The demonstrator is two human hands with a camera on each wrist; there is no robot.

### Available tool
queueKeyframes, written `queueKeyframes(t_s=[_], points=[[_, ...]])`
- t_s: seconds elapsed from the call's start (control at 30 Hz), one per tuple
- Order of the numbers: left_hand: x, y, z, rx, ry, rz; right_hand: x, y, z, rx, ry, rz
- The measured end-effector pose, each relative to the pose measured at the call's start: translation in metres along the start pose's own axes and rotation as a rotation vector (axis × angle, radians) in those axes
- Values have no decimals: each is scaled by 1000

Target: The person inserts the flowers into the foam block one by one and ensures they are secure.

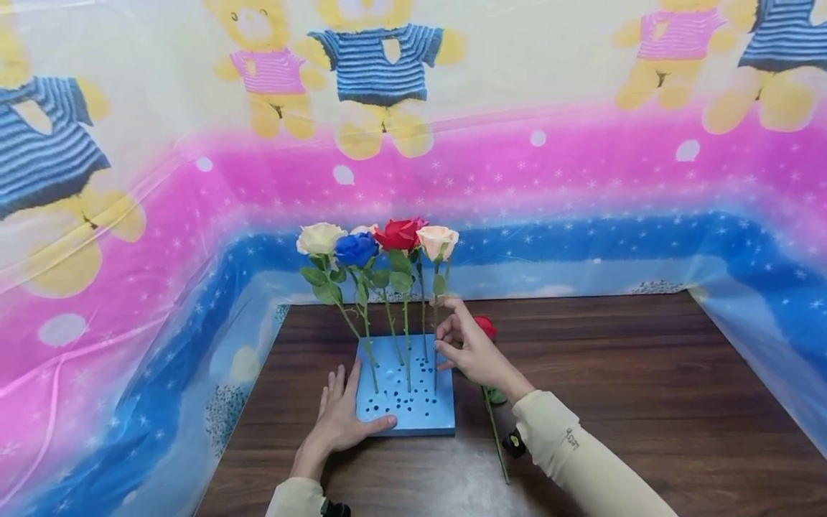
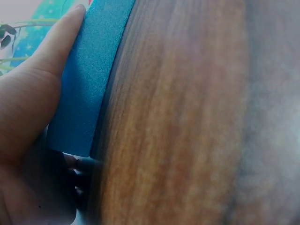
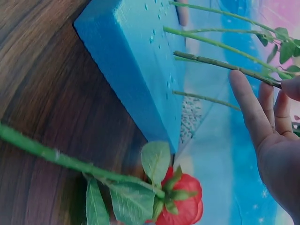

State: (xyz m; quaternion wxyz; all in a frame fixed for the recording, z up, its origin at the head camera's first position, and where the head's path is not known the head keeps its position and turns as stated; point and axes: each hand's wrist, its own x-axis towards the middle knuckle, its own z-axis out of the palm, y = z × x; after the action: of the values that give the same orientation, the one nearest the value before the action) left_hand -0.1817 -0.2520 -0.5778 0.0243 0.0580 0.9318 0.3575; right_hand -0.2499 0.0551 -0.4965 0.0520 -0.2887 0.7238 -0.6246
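Observation:
A blue foam block (image 1: 413,416) dotted with holes lies on the table, several artificial roses standing in it. My left hand (image 1: 342,416) rests against its left side with fingers stretched out, the thumb along the front edge. My right hand (image 1: 474,348) pinches the stem of a peach rose (image 1: 438,243) over the block's right part. In the right wrist view, the stem's lower end (image 3: 180,55) meets or nearly meets the foam; I cannot tell whether it is inside. Among the others are a white rose (image 1: 319,238), a blue rose (image 1: 357,248) and a red rose (image 1: 397,234).
Right of the block, another red rose (image 3: 180,199) lies on the wooden table (image 1: 614,402), partly hidden by my right forearm in the head view. A cloth backdrop (image 1: 517,165) printed with bears surrounds the table's back and sides.

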Motion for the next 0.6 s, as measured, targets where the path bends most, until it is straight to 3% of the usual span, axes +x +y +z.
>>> queueKeyframes(t_s=[0.23,0.4,0.6], points=[[5,-13,8,27,10,4,4,5,12,-20,8,22],[0,-2,2,16,8,11,7,10,16,-12,10,5],[0,5,-3,56,-45,-57,11,15,17,-33,14,17]])
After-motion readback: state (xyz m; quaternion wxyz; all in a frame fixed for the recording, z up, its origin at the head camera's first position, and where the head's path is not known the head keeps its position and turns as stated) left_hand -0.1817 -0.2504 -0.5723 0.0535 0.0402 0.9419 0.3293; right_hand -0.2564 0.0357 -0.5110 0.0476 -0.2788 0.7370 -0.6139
